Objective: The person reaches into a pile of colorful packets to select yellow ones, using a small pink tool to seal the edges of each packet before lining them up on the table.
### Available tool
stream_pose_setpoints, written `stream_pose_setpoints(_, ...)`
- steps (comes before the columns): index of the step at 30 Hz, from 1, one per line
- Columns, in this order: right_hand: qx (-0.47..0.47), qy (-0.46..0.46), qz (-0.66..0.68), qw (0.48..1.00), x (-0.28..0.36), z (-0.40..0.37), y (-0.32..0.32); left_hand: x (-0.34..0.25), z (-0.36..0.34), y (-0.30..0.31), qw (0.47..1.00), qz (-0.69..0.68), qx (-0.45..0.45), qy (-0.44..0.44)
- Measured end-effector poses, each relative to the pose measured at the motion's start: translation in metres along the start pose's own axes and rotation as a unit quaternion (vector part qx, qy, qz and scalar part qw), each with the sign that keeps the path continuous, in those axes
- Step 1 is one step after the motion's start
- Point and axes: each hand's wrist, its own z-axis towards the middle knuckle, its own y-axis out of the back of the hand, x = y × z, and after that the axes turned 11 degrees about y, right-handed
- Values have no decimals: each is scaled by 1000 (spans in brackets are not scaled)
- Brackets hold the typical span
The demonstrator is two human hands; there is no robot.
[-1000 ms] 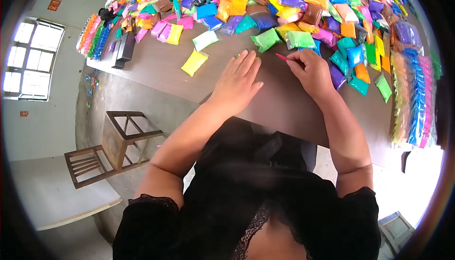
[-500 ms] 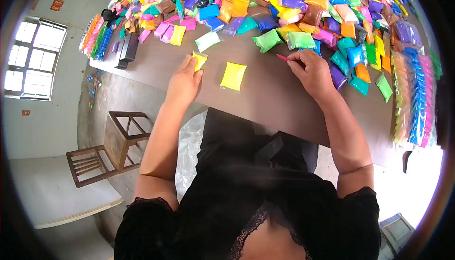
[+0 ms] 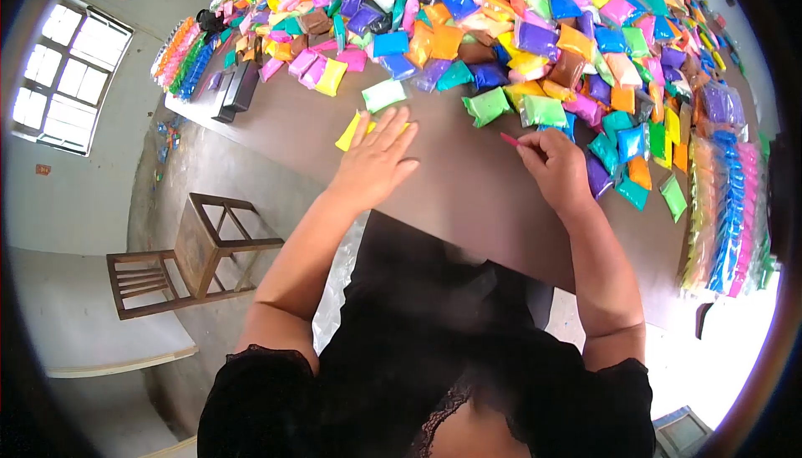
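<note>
My left hand (image 3: 376,157) lies flat with fingers spread on a yellow packet (image 3: 347,133), whose corner sticks out at the hand's left; a sliver of yellow also shows past the fingertips. My right hand (image 3: 553,167) pinches a small red stick (image 3: 509,139), its tip pointing left just above the brown table (image 3: 468,186). A pale green packet (image 3: 384,94) lies just beyond my left fingertips. Two bright green packets (image 3: 487,105) sit beyond the red stick.
A big heap of many-coloured packets (image 3: 518,15) covers the far half of the table. Strips of joined packets (image 3: 727,207) run along the right edge, more at the far left (image 3: 180,53). Black boxes (image 3: 236,90) sit near the left edge. A wooden stool (image 3: 213,245) stands below left.
My left hand took a yellow packet from the left, brought it toward the middle and now lies flat over the yellow packets. My right hand barely moved. The camera tilted slightly.
</note>
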Motion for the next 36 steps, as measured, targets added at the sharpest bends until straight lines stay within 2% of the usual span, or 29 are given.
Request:
stream_pose_setpoints(2, -1, 2, 0, 1000, 0, -1, -1, 14, -3, 2, 996, 49, 7, 68)
stream_pose_setpoints(3, 0, 0, 3, 1000, 0, -1, -1, 23, -5, -1, 996, 27, -10, 89)
stream_pose_setpoints(4, 0, 0, 4, 1000, -1, -1, -1, 29, -9, -4, 996, 25, -15, 85)
stream_pose_setpoints(6, -11, 54, -26, 998, -9, -2, -5, 34, -15, -8, 994, -40, -37, 97)
stream_pose_setpoints(7, -14, 39, -21, 999, -6, -2, -3, 33, -13, -5, 994, -44, -41, 87)
stream_pose_setpoints(9, -20, 33, -15, 999, -3, 0, -4, 28, -13, 1, 993, -38, 11, 113)
stream_pose_setpoints(12, -18, 36, 3, 999, 1, 1, -1, 34, -15, -2, 994, -45, -1, 98)
stream_pose_setpoints(13, -18, 46, 11, 999, 0, 1, -1, 34, -17, -6, 994, -29, -53, 96)
stream_pose_setpoints(14, -20, 46, 10, 999, 1, 1, 0, 37, -20, -11, 994, -29, -55, 88)
stream_pose_setpoints(17, -32, 28, 26, 999, 2, 2, -2, 40, -17, -15, 989, -38, -40, 136)
stream_pose_setpoints(20, -31, 74, 4, 997, -5, 2, -4, 45, -13, -15, 991, -22, -28, 127)
stream_pose_setpoints(26, -25, 62, 20, 998, -4, 1, -3, 45, -17, -19, 993, -11, -47, 110)
stream_pose_setpoints(28, -18, 53, 17, 998, -2, 0, -3, 41, -17, -19, 989, -15, -100, 109)
stream_pose_setpoints(31, -13, 49, 21, 998, -4, 0, -2, 22, -21, -12, 988, -18, -129, 85)
stream_pose_setpoints(32, -23, 61, 16, 998, -4, -1, -1, 11, -21, -12, 988, -19, -126, 88)
stream_pose_setpoints(34, -29, 87, -2, 996, -5, -1, -3, -13, -23, -9, 991, -37, -120, 34)
stream_pose_setpoints(36, -31, 62, 21, 997, -1, 1, -4, -41, -15, -4, 994, -71, -59, 66)
